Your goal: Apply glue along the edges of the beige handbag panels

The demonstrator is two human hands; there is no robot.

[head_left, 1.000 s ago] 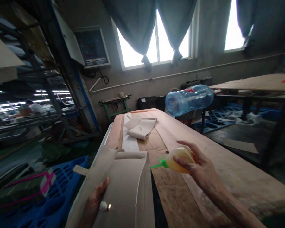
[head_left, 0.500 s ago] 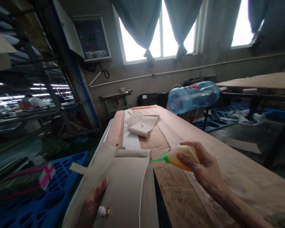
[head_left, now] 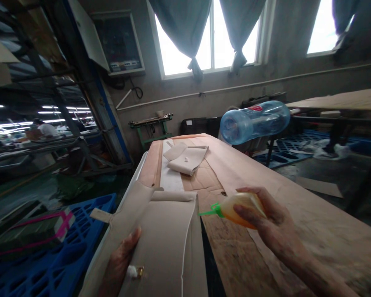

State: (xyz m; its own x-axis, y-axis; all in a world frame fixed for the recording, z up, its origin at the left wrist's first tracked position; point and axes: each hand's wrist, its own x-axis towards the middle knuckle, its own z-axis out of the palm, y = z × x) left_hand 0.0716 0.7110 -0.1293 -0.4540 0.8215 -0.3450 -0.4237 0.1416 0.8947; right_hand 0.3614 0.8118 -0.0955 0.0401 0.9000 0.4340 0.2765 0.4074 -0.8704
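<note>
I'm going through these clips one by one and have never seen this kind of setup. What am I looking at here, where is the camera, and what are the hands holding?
There is no machine: the single camera sits on a person's head and looks forward and down at their two bare hands in a workshop. The right hand grips a small squeeze bottle of yellowish liquid, its green nozzle aimed left toward a beige sheet of material. The left hand presses on that sheet's near edge. Both rest over a long worktable covered in brown paper. Farther along lies a folded beige piece, and beyond the table's right edge is a large blue water jug on its side.
</note>
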